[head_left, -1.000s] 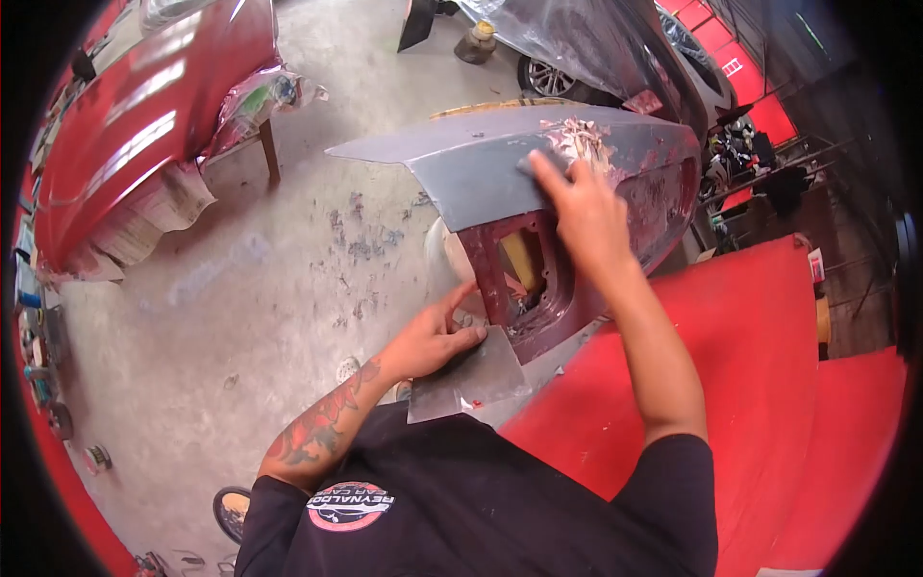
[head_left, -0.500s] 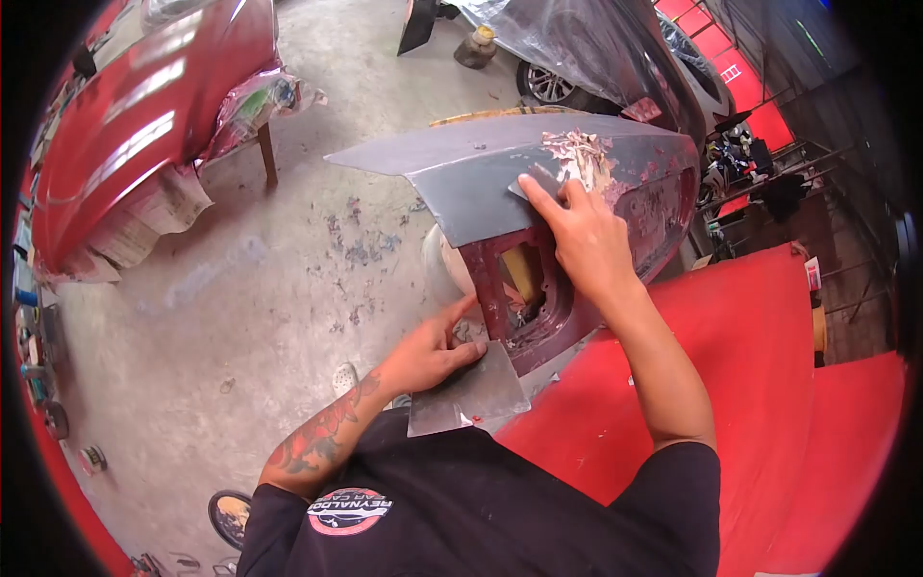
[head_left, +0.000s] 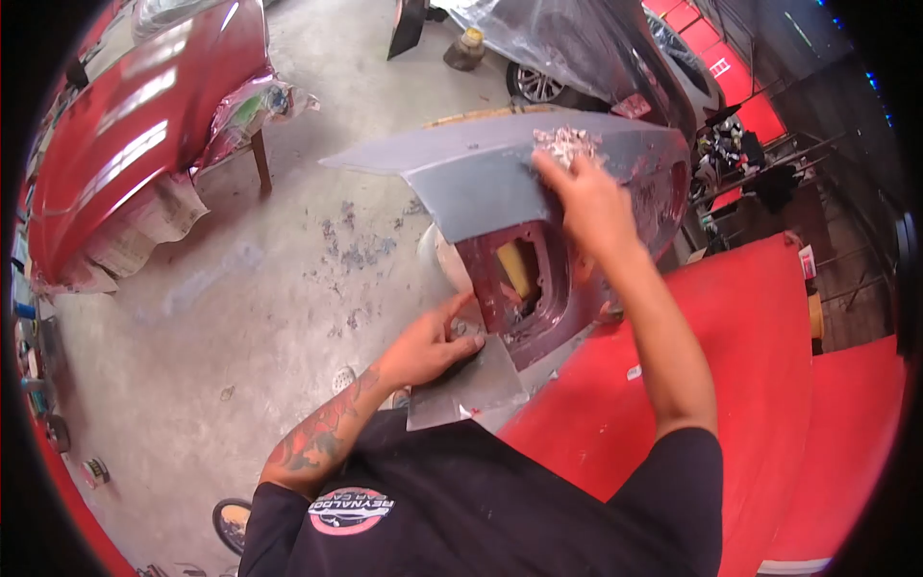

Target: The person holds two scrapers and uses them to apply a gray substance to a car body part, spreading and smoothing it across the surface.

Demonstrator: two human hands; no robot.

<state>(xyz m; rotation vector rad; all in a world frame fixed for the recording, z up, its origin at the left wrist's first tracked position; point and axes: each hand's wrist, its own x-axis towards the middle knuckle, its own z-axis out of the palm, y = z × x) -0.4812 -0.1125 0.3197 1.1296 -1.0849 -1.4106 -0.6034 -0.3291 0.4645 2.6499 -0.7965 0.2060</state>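
Observation:
A grey and maroon car panel (head_left: 481, 199) stands in front of me, with a lamp opening near its lower corner. Crumpled, pinkish peeled shavings (head_left: 569, 144) lie in a pile on its upper surface. My right hand (head_left: 596, 207) is closed at the pile's near edge, its index finger pointing forward; whatever it grips is hidden under the fingers. My left hand (head_left: 435, 344) holds a thin grey sheet (head_left: 471, 385) under its thumb, beside the panel's lower corner, with the index finger reaching to the panel's edge.
On the left, a glossy red car panel (head_left: 144, 125) rests on a stand with masking paper. A plastic-covered car (head_left: 548, 43) is at the back. Peeled scraps (head_left: 356, 245) litter the floor. A red surface (head_left: 692, 385) spreads at the right, near metal racks.
My right hand has moved forward and right over the panel, and the shavings are bunched more tightly. The flat piece seen under its fingers is now hidden. My left hand has barely moved.

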